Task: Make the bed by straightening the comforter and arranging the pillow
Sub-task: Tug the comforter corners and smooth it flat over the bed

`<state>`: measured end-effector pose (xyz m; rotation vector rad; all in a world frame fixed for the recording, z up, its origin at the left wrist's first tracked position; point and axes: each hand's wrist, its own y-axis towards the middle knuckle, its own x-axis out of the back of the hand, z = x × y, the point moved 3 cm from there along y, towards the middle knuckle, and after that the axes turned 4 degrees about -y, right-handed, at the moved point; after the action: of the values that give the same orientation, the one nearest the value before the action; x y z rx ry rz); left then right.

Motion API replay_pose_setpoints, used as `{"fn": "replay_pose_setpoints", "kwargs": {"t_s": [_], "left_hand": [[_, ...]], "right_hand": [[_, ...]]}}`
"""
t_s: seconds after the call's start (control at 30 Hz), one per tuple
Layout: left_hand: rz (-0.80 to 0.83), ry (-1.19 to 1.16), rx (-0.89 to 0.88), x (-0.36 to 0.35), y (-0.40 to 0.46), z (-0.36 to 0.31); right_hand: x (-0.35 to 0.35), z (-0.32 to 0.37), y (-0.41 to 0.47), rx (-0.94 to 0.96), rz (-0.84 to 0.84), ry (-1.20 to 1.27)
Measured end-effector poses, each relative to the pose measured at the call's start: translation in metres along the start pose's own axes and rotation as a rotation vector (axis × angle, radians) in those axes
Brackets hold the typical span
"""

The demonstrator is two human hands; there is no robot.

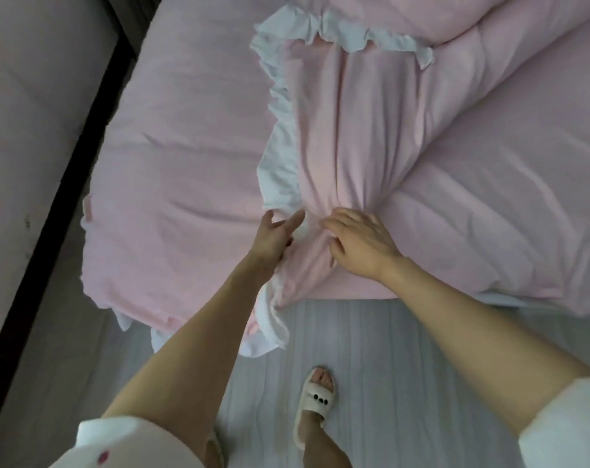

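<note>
Pale grey plank floor (405, 349) runs along the bottom of the view, a dark frame rail (50, 231) cuts diagonally at 9 o'clock, and the pink fitted sheet on the mattress (185, 96) fills the upper left.

Pink fabric pillow with a white ruffled border (347, 130) lies on the bed straight ahead at 12 o'clock from both hands. Long axis runs 12 to 6, its near end bunched at the bed's edge. White ruffle frames the far end and the left side, then trails down off the edge toward the floor at about 6 o'clock.

Left hand (275, 236) sits at the pillow's near-left corner, fingers extended and loose, tips touching the ruffle; no pinch visible. Right hand (361, 244) rests palm-down on the gathered near end, fingers slightly curled into the cloth. Whether it actually grips a fold, cannot tell. The 2 hands are close together, right one further onto the pillow body.

Thick pink quilted comforter (489, 180) lies heaped from 1 to 4 o'clock, touching the pillow's right flank, deeply creased, not yet spread flat.

Judgement: pillow looks soft and slack, likely to sag if lifted by 1 end. 1 white slipper with dark dots (315, 403) shows below.
</note>
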<state>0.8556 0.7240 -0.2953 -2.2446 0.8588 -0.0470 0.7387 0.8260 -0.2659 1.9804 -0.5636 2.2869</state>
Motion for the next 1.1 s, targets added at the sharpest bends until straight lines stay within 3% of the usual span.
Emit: {"fn": "replay_pose_setpoints", "kwargs": {"t_s": [0.07, 0.13, 0.17, 0.27, 0.4, 0.5, 0.6, 0.67, 0.73, 0.8, 0.9, 1.0, 1.07, 1.1], "left_hand": [[0.047, -0.018, -0.047, -0.043, 0.007, 0.002], [0.024, 0.191, -0.117, -0.075, 0.006, 0.009], [0.014, 0.358, -0.153, -0.087, 0.003, 0.015], [0.141, 0.811, -0.239, -0.108, -0.018, 0.030], [0.308, 1.131, -0.336, -0.121, -0.042, 0.045], [0.315, 1.226, -0.345, -0.110, -0.037, 0.041], [0.226, 1.354, -0.413, -0.105, -0.029, 0.033], [0.206, 1.348, -0.441, -0.117, -0.022, 0.030], [0.269, 1.337, -0.450, -0.131, -0.020, 0.034], [0.418, 1.479, -0.415, -0.148, -0.019, 0.049], [0.524, 1.538, -0.285, -0.137, -0.021, 0.076], [0.517, 1.491, -0.281, -0.121, -0.022, 0.092], [0.463, 1.423, -0.339, -0.117, -0.024, 0.093], [0.433, 1.407, -0.379, -0.116, -0.026, 0.093]], "right_hand": [[0.004, -0.033, -0.015, -0.108, -0.104, 0.352], [0.015, -0.059, -0.015, -0.273, -0.217, 0.639], [0.024, -0.072, -0.011, -0.331, -0.275, 0.646], [0.055, -0.080, 0.016, -0.277, -0.308, 0.292], [0.051, -0.056, 0.050, 0.129, 0.096, -0.373], [0.031, -0.075, 0.042, 0.135, 0.286, -0.624], [0.027, -0.115, 0.006, -0.008, 0.038, -0.440], [0.020, -0.150, -0.029, -0.234, -0.098, -0.261], [-0.002, -0.162, -0.075, -0.445, -0.089, -0.125], [-0.034, -0.159, -0.125, -0.637, -0.059, 0.031], [-0.067, -0.132, -0.154, -0.766, 0.115, 0.256], [-0.058, -0.120, -0.138, -0.608, -0.009, 0.052], [-0.037, -0.113, -0.119, -0.390, -0.131, -0.137], [-0.033, -0.108, -0.111, -0.229, -0.109, -0.188]]}}
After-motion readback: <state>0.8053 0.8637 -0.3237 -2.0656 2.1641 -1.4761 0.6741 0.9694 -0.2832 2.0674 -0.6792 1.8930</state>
